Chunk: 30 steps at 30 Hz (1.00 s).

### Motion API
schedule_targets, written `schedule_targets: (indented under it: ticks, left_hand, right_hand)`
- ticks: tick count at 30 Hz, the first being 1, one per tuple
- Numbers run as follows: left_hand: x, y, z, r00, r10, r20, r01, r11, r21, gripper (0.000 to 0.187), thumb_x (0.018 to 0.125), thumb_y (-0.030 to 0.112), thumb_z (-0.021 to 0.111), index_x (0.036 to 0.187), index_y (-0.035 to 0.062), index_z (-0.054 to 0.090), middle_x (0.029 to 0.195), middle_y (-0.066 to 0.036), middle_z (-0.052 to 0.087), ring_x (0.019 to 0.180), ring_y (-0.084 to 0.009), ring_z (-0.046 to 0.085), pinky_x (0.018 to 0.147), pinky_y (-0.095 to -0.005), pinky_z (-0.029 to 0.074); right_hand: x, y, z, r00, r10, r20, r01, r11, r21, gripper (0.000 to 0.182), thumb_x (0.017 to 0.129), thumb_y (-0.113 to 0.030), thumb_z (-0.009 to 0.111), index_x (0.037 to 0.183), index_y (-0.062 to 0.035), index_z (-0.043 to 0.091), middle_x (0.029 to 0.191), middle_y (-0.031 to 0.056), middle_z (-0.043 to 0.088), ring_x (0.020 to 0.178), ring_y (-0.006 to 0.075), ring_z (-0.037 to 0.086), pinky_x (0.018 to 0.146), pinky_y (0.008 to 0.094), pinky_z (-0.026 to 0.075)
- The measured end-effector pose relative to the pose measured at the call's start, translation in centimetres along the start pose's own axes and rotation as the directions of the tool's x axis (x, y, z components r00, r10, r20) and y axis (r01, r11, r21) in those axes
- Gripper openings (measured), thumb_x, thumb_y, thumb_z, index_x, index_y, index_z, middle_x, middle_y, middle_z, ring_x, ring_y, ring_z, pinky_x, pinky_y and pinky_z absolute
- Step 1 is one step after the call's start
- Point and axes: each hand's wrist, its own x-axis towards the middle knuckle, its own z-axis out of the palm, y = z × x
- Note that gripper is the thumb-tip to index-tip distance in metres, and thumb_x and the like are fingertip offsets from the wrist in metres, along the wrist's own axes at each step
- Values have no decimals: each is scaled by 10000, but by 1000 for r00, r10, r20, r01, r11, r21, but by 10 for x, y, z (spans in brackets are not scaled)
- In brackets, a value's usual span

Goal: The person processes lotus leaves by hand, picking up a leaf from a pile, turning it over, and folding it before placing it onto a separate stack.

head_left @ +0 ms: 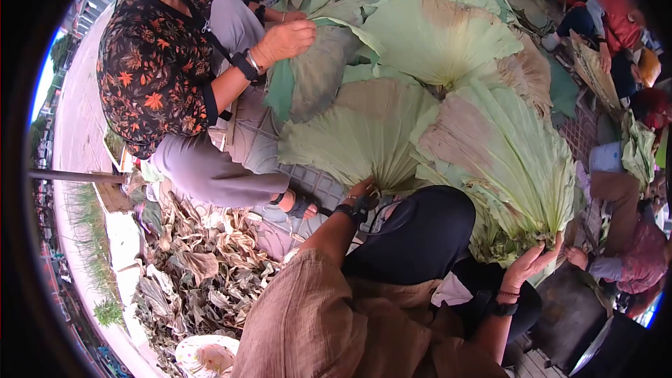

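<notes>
My left hand (364,189) is closed at the narrow base of a fan-shaped, pale green lotus leaf (364,133), which spreads out away from me. Several folded lotus leaves (514,161) make a thick bundle at my right knee, with brown patches on the top one. At its gathered bottom end, my right hand (528,264) cups the bundle from the right, thumb and fingers around the edge. More lotus leaves (437,35) lie in a heap beyond both hands, partly dried brown.
A person in a flowered shirt (150,70) sits at upper left, holding a leaf (350,28). Crumpled dry leaves (199,266) cover the ground to my left, near a pale round bowl (205,354). Other people work at right, one in a red patterned top (640,259).
</notes>
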Motion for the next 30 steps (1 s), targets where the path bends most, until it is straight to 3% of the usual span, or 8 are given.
schedule_targets:
  ticks: [4, 7, 9, 13, 15, 20, 22, 30]
  left_hand:
    - [-31, 9, 21, 989, 148, 11, -148, 989, -15, 447, 872, 460, 546, 1133, 99, 511, 1269, -15, 472, 1192, -241, 393, 991, -425, 302]
    - [-15, 20, 20, 930, -15, 368, 167, 908, -385, 470, 828, 406, 634, 1193, 145, 495, 1282, -41, 481, 1174, -230, 423, 969, -459, 330]
    - [-76, 28, 54, 906, 185, 382, -70, 953, -295, 391, 823, 343, 652, 1125, 135, 516, 1151, -55, 546, 1079, -226, 466, 932, -452, 359]
    - [-107, 64, 85, 788, 192, 585, -82, 975, -208, 328, 833, 286, 647, 1091, 119, 531, 1097, -59, 564, 1020, -223, 505, 900, -443, 405]
    - [-136, 86, 113, 793, 352, 497, -337, 933, -123, 307, 830, 235, 647, 1086, 112, 530, 1045, -58, 585, 972, -217, 532, 847, -425, 459]
    - [-204, 124, 176, 661, 444, 605, -495, 864, -94, 233, 843, 171, 620, 1050, 97, 543, 967, -28, 609, 817, -200, 584, 817, -419, 484]
    - [-253, 125, 216, 567, 590, 575, -661, 742, -109, 86, 851, 173, 614, 802, 107, 590, 730, -56, 640, 671, -185, 607, 845, -442, 472]
    - [-308, 133, 337, 222, 316, 923, -615, 780, -119, 169, 886, 168, 550, 1012, 69, 604, 1055, -76, 652, 1003, -227, 593, 915, -474, 430]
  right_hand:
    - [-2, 2, -3, 999, -35, 20, 36, 998, -50, 489, 934, -255, 411, 1323, 38, 359, 1317, 188, 408, 1214, 302, 382, 1047, 400, 258]
    - [-3, 6, -2, 1000, -14, 11, 14, 1000, 0, 478, 931, -235, 411, 1324, 33, 363, 1317, 192, 413, 1216, 314, 386, 1046, 405, 257]
    - [-3, 7, -2, 999, -32, -2, 32, 999, -30, 476, 928, -228, 413, 1326, 28, 363, 1316, 192, 415, 1217, 319, 388, 1045, 408, 259]
    - [-4, 5, -4, 999, -44, 3, 44, 995, -88, 476, 927, -224, 416, 1332, 18, 362, 1318, 191, 417, 1223, 329, 386, 1042, 415, 258]
    - [-3, 4, -5, 999, -30, -34, 26, 995, -95, 476, 927, -227, 413, 1332, 17, 363, 1316, 188, 419, 1220, 331, 387, 1043, 413, 254]
    - [-2, 8, -7, 998, -62, -18, 59, 989, -136, 469, 897, -240, 441, 1289, 15, 399, 1300, 194, 434, 1220, 351, 380, 1042, 443, 243]
    - [0, 7, -8, 997, -80, 5, 80, 986, -148, 462, 893, -234, 443, 1284, 9, 405, 1300, 188, 435, 1221, 351, 380, 1043, 450, 238]
    - [3, 4, -11, 997, -74, -3, 73, 986, -151, 459, 840, -178, 466, 1260, 1, 420, 1283, 191, 448, 1219, 358, 384, 1042, 463, 241]
